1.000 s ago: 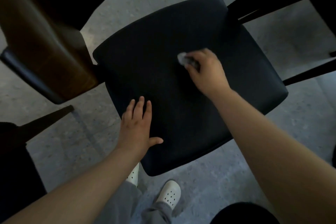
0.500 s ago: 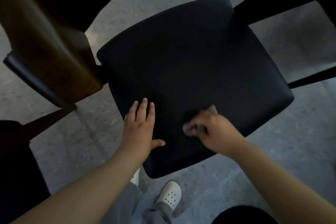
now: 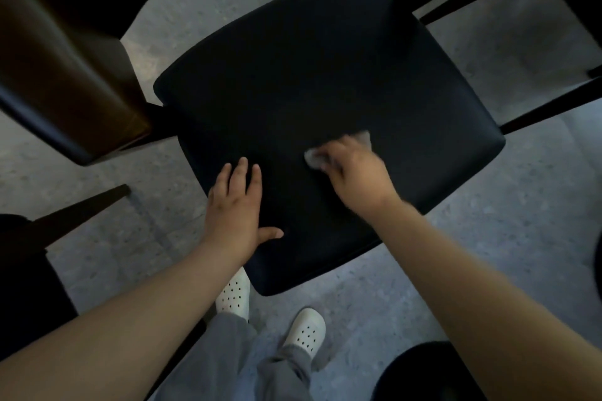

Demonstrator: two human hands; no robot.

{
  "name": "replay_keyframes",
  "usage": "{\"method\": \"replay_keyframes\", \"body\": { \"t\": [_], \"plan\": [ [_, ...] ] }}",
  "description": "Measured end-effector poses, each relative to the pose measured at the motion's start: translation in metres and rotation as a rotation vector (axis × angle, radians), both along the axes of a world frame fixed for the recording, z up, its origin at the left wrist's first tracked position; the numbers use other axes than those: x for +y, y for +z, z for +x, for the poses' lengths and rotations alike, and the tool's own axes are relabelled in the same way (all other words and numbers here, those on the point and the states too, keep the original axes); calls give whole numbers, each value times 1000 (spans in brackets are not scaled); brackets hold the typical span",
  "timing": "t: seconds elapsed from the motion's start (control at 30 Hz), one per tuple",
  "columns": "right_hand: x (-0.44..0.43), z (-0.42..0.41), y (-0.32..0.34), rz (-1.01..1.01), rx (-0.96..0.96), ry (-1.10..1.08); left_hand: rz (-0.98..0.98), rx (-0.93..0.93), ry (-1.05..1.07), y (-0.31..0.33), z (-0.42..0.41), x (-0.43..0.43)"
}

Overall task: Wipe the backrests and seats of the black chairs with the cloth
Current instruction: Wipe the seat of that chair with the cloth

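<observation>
Sweeping back from the near edge toward the middle, the right hand (image 3: 353,172) grips the bunched pale cloth (image 3: 314,159) against the black chair seat (image 3: 309,75). The left hand (image 3: 236,212) lies flat, fingers straight, bracing the seat. Repeated strokes suggest the seat is nearly covered.

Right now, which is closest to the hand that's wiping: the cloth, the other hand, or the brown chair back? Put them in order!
From the right hand, in the head view:
1. cloth: gripped in its fingers, pressed on the black seat.
2. left hand: flat on the seat, to the left.
3. brown chair back: far left, past the seat's edge.
</observation>
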State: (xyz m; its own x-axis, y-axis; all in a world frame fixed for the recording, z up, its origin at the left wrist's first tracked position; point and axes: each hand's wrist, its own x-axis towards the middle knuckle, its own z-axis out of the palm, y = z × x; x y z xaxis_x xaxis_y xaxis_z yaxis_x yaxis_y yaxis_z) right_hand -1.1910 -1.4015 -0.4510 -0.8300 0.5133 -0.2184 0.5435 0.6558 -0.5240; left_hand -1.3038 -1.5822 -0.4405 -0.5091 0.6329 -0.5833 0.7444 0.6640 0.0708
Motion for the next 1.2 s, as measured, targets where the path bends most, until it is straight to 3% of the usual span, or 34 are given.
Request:
{"method": "replay_keyframes", "body": {
  "t": [0.2,0.33,0.47,0.57,0.73,0.9,1.0,1.1,1.2],
  "plan": [
    [-80,131,20,-164,-110,-19,-30,52,-12,2,3,1],
    [-44,108,25,21,48,-262,-25,60,-20,1,4,2],
    [-1,63,6,93,68,-488,-20,72,-26,1,4,2],
    [-45,72,-7,103,113,-430,-18,58,-22,2,4,2],
    [-124,128,7,-168,78,-290,-13,63,-28,3,3,2],
    [-39,108,3,79,165,-701,1,70,-35,0,3,0],
    [-2,93,-9,66,127,-908,-1,78,-34,-1,4,0],
    [-50,86,-16,103,97,-796,7,72,-30,-1,3,0],
    [-111,94,-7,-48,130,-608,10,54,-24,0,2,-1]
  ]
}}
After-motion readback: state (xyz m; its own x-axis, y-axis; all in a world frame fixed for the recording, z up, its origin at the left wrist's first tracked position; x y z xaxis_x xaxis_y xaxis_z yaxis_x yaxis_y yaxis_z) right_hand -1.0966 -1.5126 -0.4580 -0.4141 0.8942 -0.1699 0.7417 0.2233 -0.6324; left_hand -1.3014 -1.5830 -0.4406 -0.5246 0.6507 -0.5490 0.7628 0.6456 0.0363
